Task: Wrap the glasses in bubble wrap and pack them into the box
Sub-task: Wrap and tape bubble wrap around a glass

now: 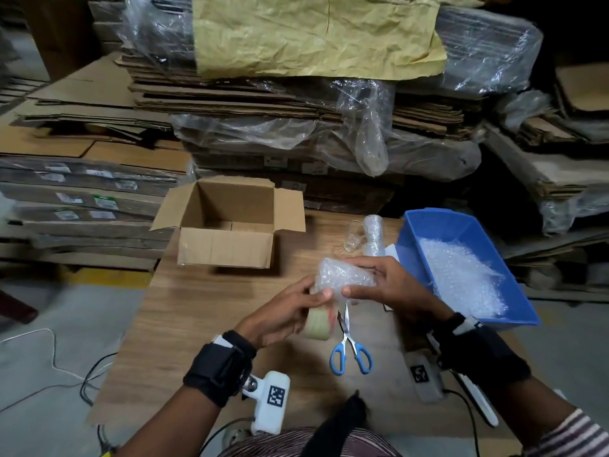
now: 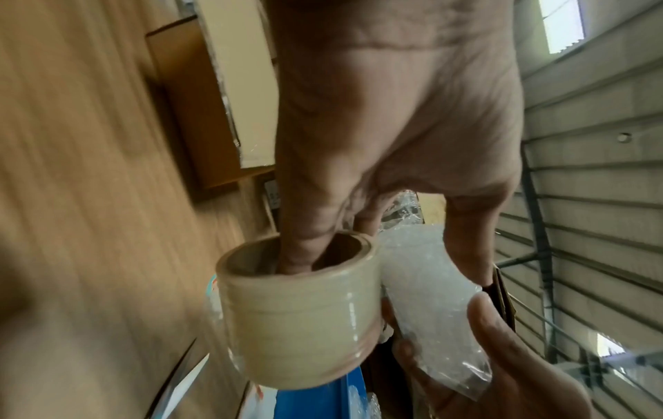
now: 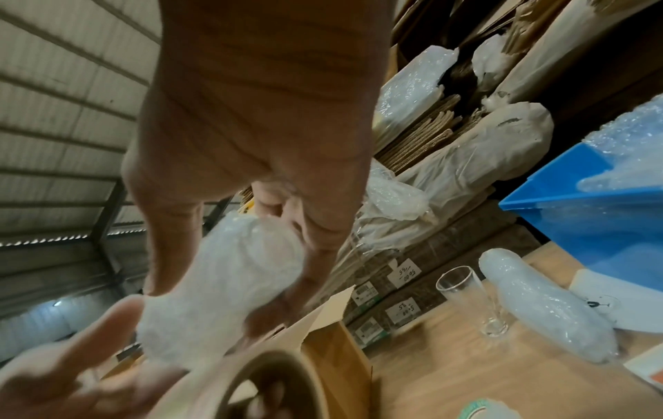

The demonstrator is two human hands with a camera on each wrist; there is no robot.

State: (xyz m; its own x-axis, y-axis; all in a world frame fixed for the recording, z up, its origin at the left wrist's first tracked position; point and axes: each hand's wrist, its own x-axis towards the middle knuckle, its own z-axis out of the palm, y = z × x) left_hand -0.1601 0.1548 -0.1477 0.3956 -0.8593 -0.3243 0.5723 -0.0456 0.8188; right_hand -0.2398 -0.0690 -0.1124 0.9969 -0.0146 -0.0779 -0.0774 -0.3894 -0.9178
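Nearest, at 6 o'clock on the table (image 1: 204, 311), lie the scissors (image 1: 351, 347), blue handles toward the person, blades pointing up under the hands.

Just above them both hands hold one bundle (image 1: 342, 275) of bubble wrap over the table. The left hand (image 1: 280, 315), at 7 o'clock of the bundle, has fingers hooked through the core of a tape roll (image 1: 318, 323) and its thumb pressed on the bundle's near end. The left wrist view shows those fingers inside the roll (image 2: 297, 326) and the bundle (image 2: 427, 289) touching it. The right hand (image 1: 392, 288), at 3 o'clock, curls its fingers over the bundle's top and its thumb under. The right wrist view shows the wrap (image 3: 229, 286) gripped round what is likely a glass; the glass itself is hidden.

Further, at 1 o'clock, a bare glass (image 1: 353, 237) stands upright beside an already wrapped one (image 1: 374, 237). Right of them, at 2 o'clock, is the blue bin (image 1: 425, 222) with loose wrap (image 1: 461, 278). At 11 o'clock stands the box (image 1: 227, 247), flaps open, nothing visible inside.

The step in hand looks like sealing this bundle with tape. Next calls for drawing out the tape's free end, pressing it across the seam while the right hand keeps the wrap tight, then cutting with the scissors. Slack grip would let the wrap unroll.
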